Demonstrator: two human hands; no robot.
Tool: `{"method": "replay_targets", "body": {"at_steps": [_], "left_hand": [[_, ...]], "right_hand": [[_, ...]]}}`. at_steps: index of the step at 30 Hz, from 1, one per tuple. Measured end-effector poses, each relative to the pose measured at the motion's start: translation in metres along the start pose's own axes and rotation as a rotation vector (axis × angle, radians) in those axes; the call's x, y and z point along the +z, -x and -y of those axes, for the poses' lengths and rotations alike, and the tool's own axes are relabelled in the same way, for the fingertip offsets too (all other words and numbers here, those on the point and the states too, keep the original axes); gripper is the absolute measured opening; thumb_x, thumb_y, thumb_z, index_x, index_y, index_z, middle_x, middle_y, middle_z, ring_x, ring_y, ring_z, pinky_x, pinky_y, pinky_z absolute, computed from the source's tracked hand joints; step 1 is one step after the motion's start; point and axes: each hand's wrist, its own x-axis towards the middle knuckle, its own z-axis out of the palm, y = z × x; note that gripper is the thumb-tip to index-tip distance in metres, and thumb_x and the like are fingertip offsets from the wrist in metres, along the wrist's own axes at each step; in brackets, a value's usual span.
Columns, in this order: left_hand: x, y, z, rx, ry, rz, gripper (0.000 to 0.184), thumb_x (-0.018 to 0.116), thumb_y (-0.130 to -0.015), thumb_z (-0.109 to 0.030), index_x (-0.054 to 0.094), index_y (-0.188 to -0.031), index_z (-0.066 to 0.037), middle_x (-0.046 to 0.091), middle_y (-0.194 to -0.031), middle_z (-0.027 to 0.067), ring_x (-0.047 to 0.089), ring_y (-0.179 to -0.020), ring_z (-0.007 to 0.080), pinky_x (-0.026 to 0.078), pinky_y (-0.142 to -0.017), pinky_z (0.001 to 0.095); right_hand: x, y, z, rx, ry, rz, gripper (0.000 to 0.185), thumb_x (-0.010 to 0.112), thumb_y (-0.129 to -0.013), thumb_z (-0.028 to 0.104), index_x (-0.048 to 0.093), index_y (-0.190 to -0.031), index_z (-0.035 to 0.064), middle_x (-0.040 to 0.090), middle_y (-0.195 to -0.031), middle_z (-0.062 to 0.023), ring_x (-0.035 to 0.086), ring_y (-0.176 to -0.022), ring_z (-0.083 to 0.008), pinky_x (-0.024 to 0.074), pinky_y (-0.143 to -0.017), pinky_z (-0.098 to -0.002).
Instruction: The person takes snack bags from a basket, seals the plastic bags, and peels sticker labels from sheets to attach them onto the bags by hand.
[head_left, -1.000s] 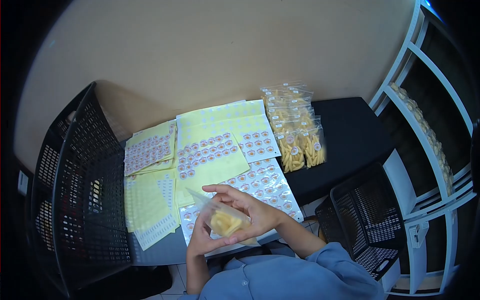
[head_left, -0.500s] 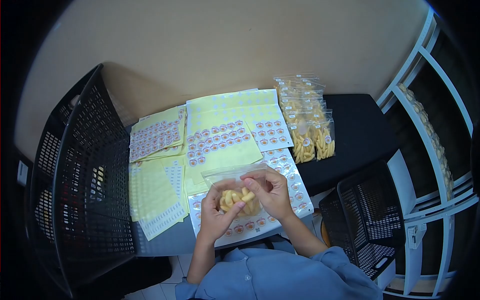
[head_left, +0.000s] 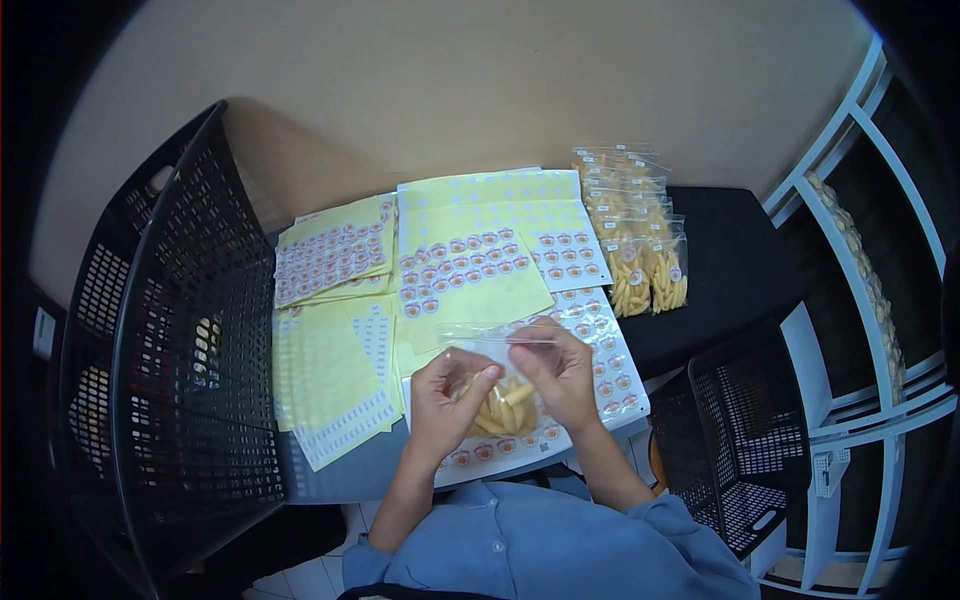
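A clear zip bag with yellow finger-shaped snacks at its bottom hangs upright between my hands, above a sticker sheet. My left hand pinches the bag's left side, thumb in front. At the right upper side, just under the zip strip, my right hand grips it with thumb and fingers. Behind the bag lies a yellow sheet partly covered with round stickers. Another pile of sticker sheets is to its left, over sheets with small printed labels.
Filled, labelled snack bags lie in overlapping rows at the table's back right, on a black cloth. A tall black basket stands at the left. Another black basket is at the lower right, beside a white shelf frame.
The bag has gone from tilted low in my hands to upright, its zip edge up. My right hand has moved to its upper right side. The camera view has shifted.
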Motion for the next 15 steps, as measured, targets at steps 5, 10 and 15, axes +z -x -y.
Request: {"method": "replay_targets", "body": {"at_steps": [5, 10, 15], "left_hand": [[-0.003, -0.006, -0.007, 0.054, -0.059, 0.053, 0.017, 0.06, -0.073, 0.0, 0.053, -0.088, 0.002, 0.059, -0.085, 0.0091, 0.056, -0.077, 0.0115, 0.044, -0.071, 0.0225], [-0.007, -0.016, -0.013, 0.06, 0.079, -0.012, 0.026, 0.06, -0.071, 0.004, 0.049, -0.095, 0.0, 0.057, -0.084, 0.008, 0.056, -0.079, 0.0117, 0.045, -0.07, 0.0221], [-0.004, -0.012, -0.013, 0.12, 0.128, -0.025, 0.026, 0.06, -0.071, 0.004, 0.048, -0.094, 0.0, 0.058, -0.082, 0.0079, 0.057, -0.078, 0.0117, 0.045, -0.069, 0.0225]], "right_hand": [[0.003, -0.001, 0.002, 0.092, -0.073, 0.007, 0.009, 0.059, -0.075, 0.001, 0.057, -0.084, -0.0016, 0.056, -0.079, -0.0052, 0.053, -0.073, -0.0082, 0.0426, -0.065, -0.0196], [0.014, 0.0, 0.005, 0.108, -0.011, 0.023, 0.007, 0.058, -0.075, 0.002, 0.057, -0.081, -0.0009, 0.056, -0.079, -0.005, 0.054, -0.074, -0.0089, 0.0426, -0.066, -0.0198], [0.019, 0.0, 0.003, 0.01, -0.016, 0.003, 0.006, 0.059, -0.074, 0.002, 0.057, -0.079, -0.0002, 0.056, -0.076, -0.0053, 0.054, -0.073, -0.0096, 0.0427, -0.066, -0.0213]]}}
